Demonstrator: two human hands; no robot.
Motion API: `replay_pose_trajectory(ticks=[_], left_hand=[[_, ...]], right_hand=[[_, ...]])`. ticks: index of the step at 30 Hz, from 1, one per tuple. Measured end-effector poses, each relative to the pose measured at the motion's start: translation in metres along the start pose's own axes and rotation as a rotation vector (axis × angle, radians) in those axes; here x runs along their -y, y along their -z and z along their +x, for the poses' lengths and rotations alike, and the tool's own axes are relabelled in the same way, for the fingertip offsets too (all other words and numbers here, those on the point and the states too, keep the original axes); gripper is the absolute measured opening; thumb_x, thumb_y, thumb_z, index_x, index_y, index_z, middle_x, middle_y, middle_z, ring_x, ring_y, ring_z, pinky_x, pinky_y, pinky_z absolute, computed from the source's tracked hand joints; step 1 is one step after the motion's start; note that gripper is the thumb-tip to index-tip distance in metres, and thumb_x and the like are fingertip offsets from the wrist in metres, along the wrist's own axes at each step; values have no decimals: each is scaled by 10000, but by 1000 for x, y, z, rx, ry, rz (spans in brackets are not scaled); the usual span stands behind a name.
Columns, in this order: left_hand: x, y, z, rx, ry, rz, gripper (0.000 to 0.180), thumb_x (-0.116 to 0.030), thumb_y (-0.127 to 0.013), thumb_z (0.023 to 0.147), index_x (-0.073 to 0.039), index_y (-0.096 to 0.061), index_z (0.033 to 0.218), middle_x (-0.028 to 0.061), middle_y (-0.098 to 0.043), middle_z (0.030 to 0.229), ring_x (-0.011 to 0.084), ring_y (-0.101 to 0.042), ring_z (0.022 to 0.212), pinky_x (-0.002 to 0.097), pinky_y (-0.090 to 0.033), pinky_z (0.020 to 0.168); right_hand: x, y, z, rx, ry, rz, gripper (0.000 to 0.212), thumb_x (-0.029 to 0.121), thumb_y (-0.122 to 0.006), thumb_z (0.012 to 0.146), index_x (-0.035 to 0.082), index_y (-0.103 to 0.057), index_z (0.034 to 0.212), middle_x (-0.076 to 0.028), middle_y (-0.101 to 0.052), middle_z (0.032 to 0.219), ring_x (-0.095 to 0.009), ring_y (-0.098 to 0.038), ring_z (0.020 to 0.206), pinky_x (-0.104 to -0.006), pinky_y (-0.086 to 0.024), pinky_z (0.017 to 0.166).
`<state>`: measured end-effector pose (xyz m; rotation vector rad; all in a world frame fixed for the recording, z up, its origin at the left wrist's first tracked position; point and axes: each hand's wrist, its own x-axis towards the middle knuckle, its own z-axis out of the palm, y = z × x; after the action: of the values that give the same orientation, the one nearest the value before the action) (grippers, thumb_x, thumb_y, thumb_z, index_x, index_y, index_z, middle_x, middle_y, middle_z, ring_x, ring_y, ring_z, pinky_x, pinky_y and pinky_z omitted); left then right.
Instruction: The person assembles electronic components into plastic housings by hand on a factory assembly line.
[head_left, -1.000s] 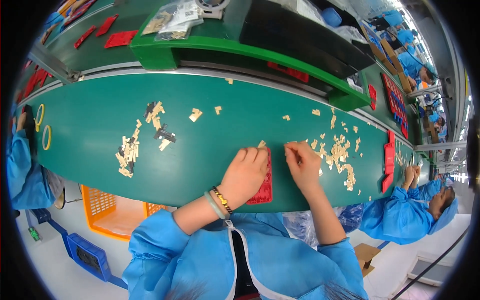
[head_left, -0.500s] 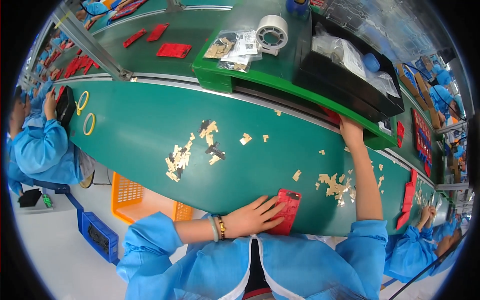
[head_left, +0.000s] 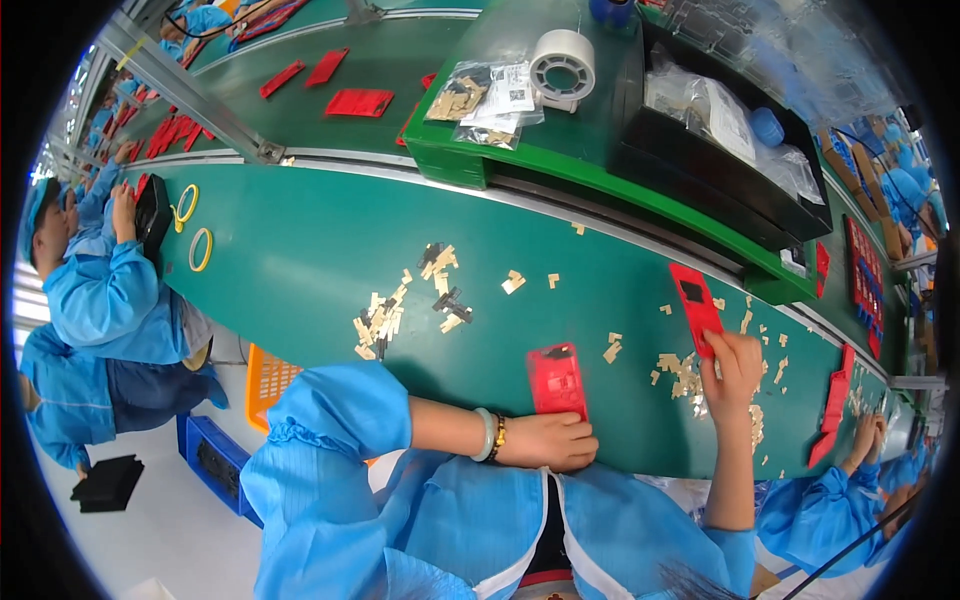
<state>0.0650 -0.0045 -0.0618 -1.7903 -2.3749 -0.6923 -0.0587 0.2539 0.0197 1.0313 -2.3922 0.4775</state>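
Observation:
My left hand (head_left: pixel 548 440) is closed on the lower end of a red phone-shaped plastic panel (head_left: pixel 557 382), close to the bench's near edge. Its upturned face shows moulded shapes and a dark spot at the top. To the right, my right hand (head_left: pixel 735 368) pinches a second red plastic panel (head_left: pixel 688 292) by its lower end. A black rectangle shows near the top of that panel, which is tilted above the bench. Beneath and beside my right hand lie scattered small gold-coloured pieces (head_left: pixel 681 378).
A green shelf (head_left: pixel 600 190) carries a white tape roll (head_left: pixel 562 66), bagged small parts (head_left: pixel 460 98) and a black bin (head_left: pixel 700 180). More gold and black pieces (head_left: pixel 380 320) lie left of centre. Two yellow tape rings (head_left: pixel 201 250) lie further left. Co-workers (head_left: pixel 110 290) sit on both sides.
My right hand has come out from under the green shelf with a red panel. My left hand has gone from lying across its panel to gripping the lower end.

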Motion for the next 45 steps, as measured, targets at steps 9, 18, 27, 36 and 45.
replay_pose_trajectory(ticks=[9, 18, 27, 36, 45], left_hand=[[163, 108, -1, -162, 408, 498, 307, -109, -566, 801, -10, -604, 1090, 201, -529, 1239, 345, -489, 1192, 437, -394, 1024], [95, 132, -99, -28, 831, -14, 228, -107, -724, 703, -64, -587, 879, 107, -558, 884, 308, -577, 872, 404, -492, 740], [72, 130, -109, -288, 1076, -181, 75, 25, -633, 750, -10, -591, 801, 141, -572, 770, 315, -558, 772, 379, -455, 721], [33, 128, 2, -220, 539, -165, 97, -86, -729, 663, -161, -744, 722, 72, -621, 1217, 353, -413, 1288, 469, -346, 1030], [38, 92, 29, -415, 472, -450, 38, -239, -757, 680, -229, -771, 713, 100, -600, 1233, 386, -406, 1281, 508, -315, 1055]], right_hand=[[51, 5, -61, -89, -59, -33, 350, 21, -700, 602, 82, -697, 946, -58, -571, 855, -252, -558, 750, -354, -452, 661], [99, -9, -76, 151, 50, 144, 331, 96, -708, 684, 121, -683, 1014, -18, -595, 903, -181, -597, 756, -328, -453, 658], [105, -41, -57, 337, 172, 432, 114, 189, -612, 841, 101, -565, 896, -41, -497, 841, -179, -567, 806, -321, -480, 707], [106, -47, -13, 222, -618, 1457, 214, 97, -546, 952, 21, -614, 1140, -57, -599, 1040, -129, -583, 911, -279, -476, 767], [95, -30, 10, 258, -714, 1758, 179, 38, -630, 874, 4, -613, 1049, -23, -629, 911, -58, -596, 786, -206, -482, 681]])
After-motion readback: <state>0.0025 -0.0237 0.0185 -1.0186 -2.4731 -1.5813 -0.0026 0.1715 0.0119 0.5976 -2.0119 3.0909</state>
